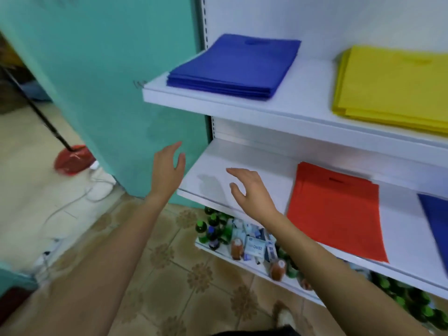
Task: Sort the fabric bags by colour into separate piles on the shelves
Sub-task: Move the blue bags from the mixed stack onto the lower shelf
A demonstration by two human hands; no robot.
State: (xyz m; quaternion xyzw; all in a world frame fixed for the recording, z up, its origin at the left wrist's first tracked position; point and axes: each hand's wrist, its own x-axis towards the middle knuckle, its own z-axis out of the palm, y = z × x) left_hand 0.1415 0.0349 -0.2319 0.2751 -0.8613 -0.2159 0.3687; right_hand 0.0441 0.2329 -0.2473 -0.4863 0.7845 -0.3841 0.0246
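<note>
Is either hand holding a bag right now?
No, the left hand and right hand are both open and empty, near the lower shelf.

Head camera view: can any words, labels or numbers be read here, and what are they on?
No text can be read for certain.
Small boxes on the bottom shelf: blue print, too blurred to read.
Teal wall: dark scribble, illegible.
Blue pile, yellow pile, red bags: no print visible.

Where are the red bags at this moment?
Head view: the red bags lie on the middle shelf, right of the right hand and left of a blue bag at the frame edge.
</note>
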